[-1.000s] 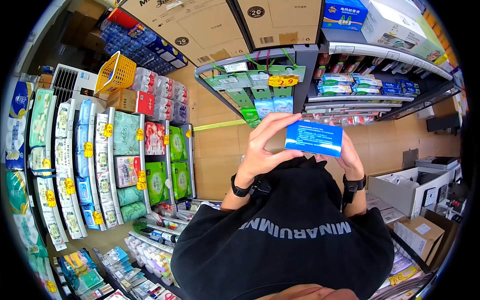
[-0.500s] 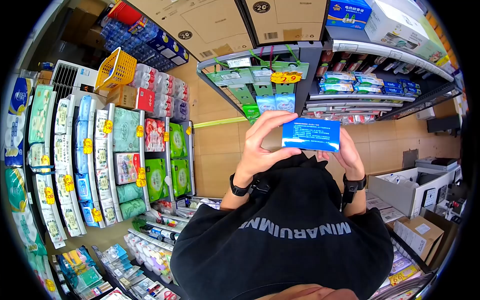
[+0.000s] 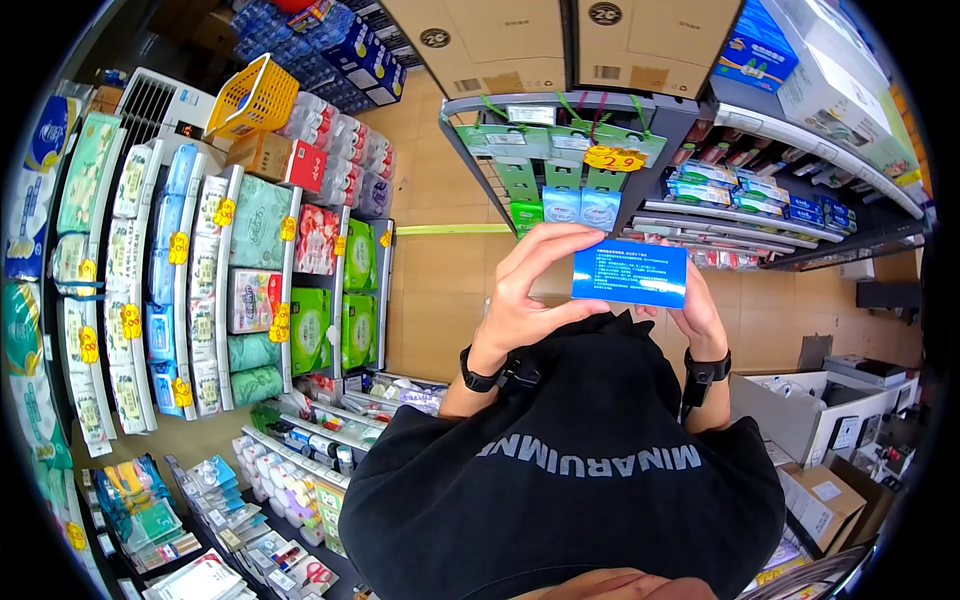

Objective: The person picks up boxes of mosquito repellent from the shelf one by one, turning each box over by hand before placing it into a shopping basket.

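A small blue box point(image 3: 628, 274) with rows of white print faces up in front of my chest. My left hand point(image 3: 535, 290) grips its left end, with the fingers along the top edge and the thumb at the lower edge. At the right end my right hand point(image 3: 697, 312) holds it too; part of that hand is hidden behind the box. Both wrists wear dark bands. Beyond the box, blue and green packs point(image 3: 580, 207) hang on a shelf end with a yellow 2.9 price tag point(image 3: 614, 158).
On the left, a shelf carries green tissue packs point(image 3: 310, 331) and other packages. Behind it stand a yellow basket point(image 3: 255, 97) and bottled drinks point(image 3: 312, 122). Large cartons point(image 3: 650, 45) top the far shelf. A white counter point(image 3: 790, 400) and a cardboard box point(image 3: 820, 505) are at right.
My view has turned a little, so the far shelf appears farther right. The blue box stays in both hands, slightly farther right and tilted a little.
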`<state>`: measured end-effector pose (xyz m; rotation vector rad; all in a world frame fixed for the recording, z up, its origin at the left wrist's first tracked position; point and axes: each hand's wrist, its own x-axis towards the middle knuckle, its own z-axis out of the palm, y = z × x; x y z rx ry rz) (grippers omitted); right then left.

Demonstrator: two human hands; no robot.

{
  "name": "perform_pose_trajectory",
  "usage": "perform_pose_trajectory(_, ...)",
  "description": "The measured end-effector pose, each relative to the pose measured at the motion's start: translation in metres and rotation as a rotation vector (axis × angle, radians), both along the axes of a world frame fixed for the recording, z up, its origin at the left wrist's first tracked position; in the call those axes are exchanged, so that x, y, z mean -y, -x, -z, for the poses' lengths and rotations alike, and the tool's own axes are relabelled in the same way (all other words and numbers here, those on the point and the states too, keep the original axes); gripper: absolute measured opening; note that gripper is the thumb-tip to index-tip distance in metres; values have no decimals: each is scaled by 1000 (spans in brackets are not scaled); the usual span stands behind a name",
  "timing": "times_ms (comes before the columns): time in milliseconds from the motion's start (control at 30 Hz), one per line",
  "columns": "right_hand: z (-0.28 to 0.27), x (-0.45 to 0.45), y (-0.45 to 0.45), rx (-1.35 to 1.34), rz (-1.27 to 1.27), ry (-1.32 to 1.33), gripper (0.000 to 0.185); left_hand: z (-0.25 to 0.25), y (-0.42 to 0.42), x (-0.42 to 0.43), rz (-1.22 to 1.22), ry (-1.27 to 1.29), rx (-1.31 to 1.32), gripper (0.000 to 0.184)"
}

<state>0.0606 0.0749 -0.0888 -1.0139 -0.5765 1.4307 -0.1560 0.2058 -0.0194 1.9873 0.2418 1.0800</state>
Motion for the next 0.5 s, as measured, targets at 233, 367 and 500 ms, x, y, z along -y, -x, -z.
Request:
perform_pose_trajectory(233,-5,-35,22,-88,-88,0,45,-6,34,-14,-111,-3,15,64)
perform_pose_trajectory(367,-9,-65,39,-74,-244,-37,44,-4,63,-24,-189,12,47,64)
perform_pose_trajectory(500,-23,-97,71,-106,-314,23,44,2,95,-35,-261,36,181,62)
